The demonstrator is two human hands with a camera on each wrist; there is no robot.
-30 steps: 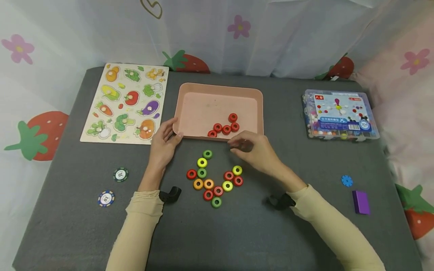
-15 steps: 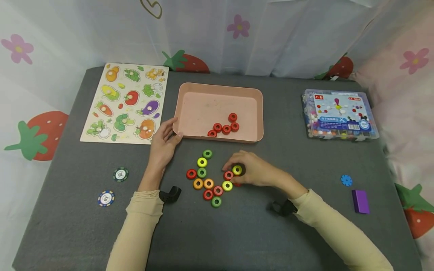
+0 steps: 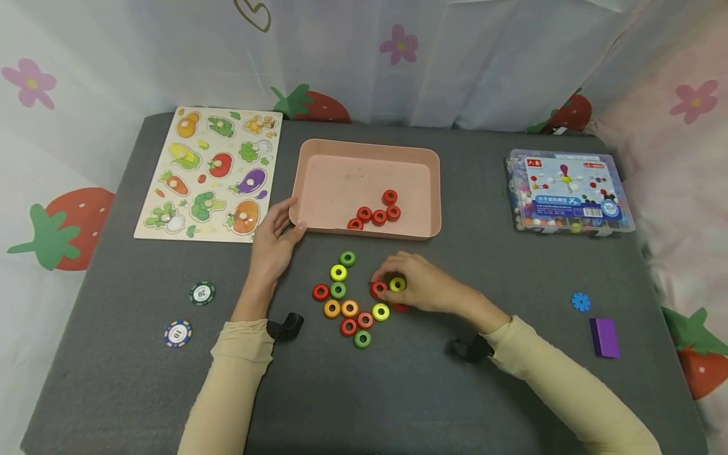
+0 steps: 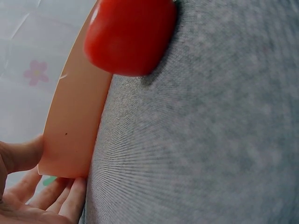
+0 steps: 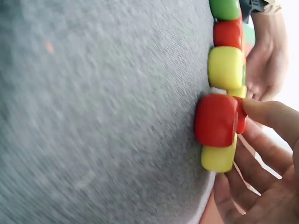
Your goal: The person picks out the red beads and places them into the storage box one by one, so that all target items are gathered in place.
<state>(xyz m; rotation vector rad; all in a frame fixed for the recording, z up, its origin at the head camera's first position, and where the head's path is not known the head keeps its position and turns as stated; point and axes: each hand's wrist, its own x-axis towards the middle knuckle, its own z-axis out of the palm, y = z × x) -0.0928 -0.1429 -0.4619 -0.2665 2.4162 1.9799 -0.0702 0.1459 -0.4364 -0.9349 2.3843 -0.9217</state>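
Note:
My right hand (image 3: pixel 418 282) pinches a red ring (image 3: pixel 376 290) between thumb and fingers, just in front of the pink tray (image 3: pixel 318 224). A yellow ring (image 3: pixel 397 284) sits under the curve of that hand, and another red ring (image 5: pixel 216 120) is close by in the right wrist view. Loose red, orange, yellow and green rings, such as this orange ring (image 3: pixel 332 309), lie on the cloth to its left. At the tray's near left corner, my left hand (image 3: pixel 273 243) grips the wall with the thumb and fingers. Several red rings (image 3: pixel 378 217) lie inside the tray.
A vegetable puzzle board (image 3: pixel 210 177) lies left of the tray. Two poker chips (image 3: pixel 202 293) are at the left. To the right are a clear box of small parts (image 3: pixel 570 193), a blue disc (image 3: pixel 581 302) and a purple block (image 3: pixel 605 338).
My right hand has come down from the tray's near edge to the loose rings and taken hold of a red one, shifting it slightly up and left. The left hand stays put.

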